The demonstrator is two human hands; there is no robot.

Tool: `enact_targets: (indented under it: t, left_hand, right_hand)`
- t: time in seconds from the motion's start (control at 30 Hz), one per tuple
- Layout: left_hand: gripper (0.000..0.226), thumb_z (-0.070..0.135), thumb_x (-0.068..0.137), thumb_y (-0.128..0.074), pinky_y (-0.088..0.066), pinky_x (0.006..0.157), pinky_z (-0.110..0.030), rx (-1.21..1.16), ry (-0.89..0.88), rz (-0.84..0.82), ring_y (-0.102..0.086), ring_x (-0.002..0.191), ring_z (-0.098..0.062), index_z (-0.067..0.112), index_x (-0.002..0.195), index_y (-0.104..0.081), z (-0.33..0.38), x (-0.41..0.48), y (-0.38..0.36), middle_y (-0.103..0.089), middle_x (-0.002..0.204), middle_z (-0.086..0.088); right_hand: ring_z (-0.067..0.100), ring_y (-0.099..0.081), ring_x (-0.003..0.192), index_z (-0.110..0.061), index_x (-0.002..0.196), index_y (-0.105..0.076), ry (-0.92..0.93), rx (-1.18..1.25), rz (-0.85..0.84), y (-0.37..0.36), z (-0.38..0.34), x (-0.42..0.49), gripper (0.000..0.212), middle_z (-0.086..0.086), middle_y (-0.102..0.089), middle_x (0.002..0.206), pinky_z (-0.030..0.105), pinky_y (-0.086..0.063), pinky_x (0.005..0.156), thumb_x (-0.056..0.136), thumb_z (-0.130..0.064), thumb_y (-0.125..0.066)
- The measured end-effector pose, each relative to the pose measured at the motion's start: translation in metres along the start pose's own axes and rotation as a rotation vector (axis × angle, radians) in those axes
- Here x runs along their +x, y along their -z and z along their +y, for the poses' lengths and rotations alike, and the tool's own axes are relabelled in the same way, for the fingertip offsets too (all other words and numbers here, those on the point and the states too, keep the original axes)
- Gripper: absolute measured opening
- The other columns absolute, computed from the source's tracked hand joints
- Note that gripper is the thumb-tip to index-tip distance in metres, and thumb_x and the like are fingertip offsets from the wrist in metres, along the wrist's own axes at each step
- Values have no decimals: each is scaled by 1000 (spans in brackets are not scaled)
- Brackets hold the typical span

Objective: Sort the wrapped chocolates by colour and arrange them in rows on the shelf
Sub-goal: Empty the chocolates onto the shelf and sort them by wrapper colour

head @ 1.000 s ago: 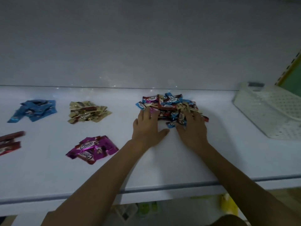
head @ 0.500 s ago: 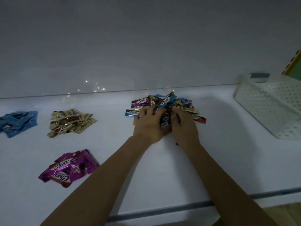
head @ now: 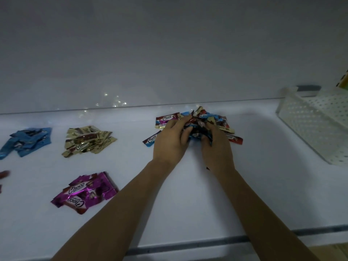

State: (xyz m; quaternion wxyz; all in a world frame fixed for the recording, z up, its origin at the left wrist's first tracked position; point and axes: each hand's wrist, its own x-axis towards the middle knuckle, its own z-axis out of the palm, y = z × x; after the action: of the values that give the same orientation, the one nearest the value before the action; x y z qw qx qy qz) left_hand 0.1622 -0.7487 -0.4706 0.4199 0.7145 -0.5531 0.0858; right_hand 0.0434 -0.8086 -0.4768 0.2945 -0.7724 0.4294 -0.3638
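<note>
Your white shelf (head: 188, 194) carries everything. A white perforated basket (head: 308, 129) sits at its right end, apart from the sweets. The mixed pile (head: 205, 117) of wrapped chocolates lies near the back wall, right of centre. Your left hand (head: 169, 142) and right hand (head: 218, 149) are both dug into it, each grip closed on wrappers, fingers curled in. Well to the left lie the sorted heaps: the gold pile (head: 88, 141), the blue pile (head: 26, 142) and, nearer you, the purple pile (head: 85, 191).

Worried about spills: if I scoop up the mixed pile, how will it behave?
Probably loose: the mixed pile is separate small pieces, so some may slip out. Its glossy foil looks slippery. Likely light for its bulk.
</note>
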Motion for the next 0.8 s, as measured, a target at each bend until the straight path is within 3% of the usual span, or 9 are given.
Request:
enact_targets:
  t: [0.1, 0.2, 0.37, 0.5, 0.6, 0.7, 0.77, 0.8]
  left_hand:
    - [36, 22, 97, -55, -49, 89, -22, -133, 58, 32, -59, 110, -14, 19, 133, -54, 1, 1, 5, -63, 124, 1]
    - [37, 20, 100, -51, -47, 73, -3, -307, 234, 34, -60, 95, -4, 16, 136, -49, 8, -1, 13, -61, 114, 6]
    - [32, 23, 100, -52, -57, 75, -20, -412, 299, 95, -67, 92, -7, 14, 130, -52, 9, -2, 16, -66, 107, 6]
    - [25, 19, 99, -53, -53, 66, -12, -528, 390, 149, -68, 83, -1, 11, 122, -53, 9, 1, 17, -64, 95, 13]
    - [20, 14, 98, -54, -54, 65, -16, -684, 445, 211, -70, 81, -2, 9, 118, -53, 13, 5, 21, -66, 95, 4]
    - [12, 12, 96, -57, -57, 71, -29, -836, 492, 290, -71, 85, -14, 11, 108, -56, 12, 15, 28, -67, 96, -8]
    - [17, 12, 96, -57, -58, 73, -28, -854, 486, 321, -70, 86, -16, 7, 113, -56, 15, 22, 39, -66, 97, -9]
    - [20, 12, 96, -57, -58, 72, -25, -880, 493, 313, -70, 85, -14, 7, 116, -56, 17, 22, 45, -66, 99, -8]
  right_hand:
    - [26, -45, 124, -11, 138, -45, 51, -44, 3, 0, -2, -2, 44, 9, -52, 134, 43, -39, 104, 95, -16, -49]
    - [29, -43, 126, -11, 139, -42, 74, -171, 9, 1, -5, -5, 50, 11, -49, 137, 45, -38, 104, 92, -23, -55]
    - [31, -35, 134, -18, 143, -39, 89, -297, -53, 2, -8, -5, 54, 10, -41, 145, 49, -32, 108, 94, -35, -53]
    - [35, -49, 122, -10, 128, -56, 214, -294, 79, 0, -13, -11, 50, 14, -57, 129, 52, -35, 105, 92, -40, -38]
    - [30, -55, 116, -7, 122, -58, 387, -169, 97, 0, -21, -19, 49, 13, -61, 121, 49, -46, 97, 93, -39, -34]
    - [14, -52, 121, -11, 135, -47, 371, 62, 20, -1, -41, -21, 56, 5, -55, 131, 33, -49, 98, 96, -47, -29]
    - [-9, -51, 110, -20, 141, -38, 243, 292, -18, -1, -61, -16, 52, -8, -50, 129, 10, -46, 87, 99, -49, -33]
    - [-13, -51, 105, -23, 140, -38, 116, 456, -73, -2, -73, -14, 49, -11, -51, 124, 7, -46, 82, 98, -48, -38]
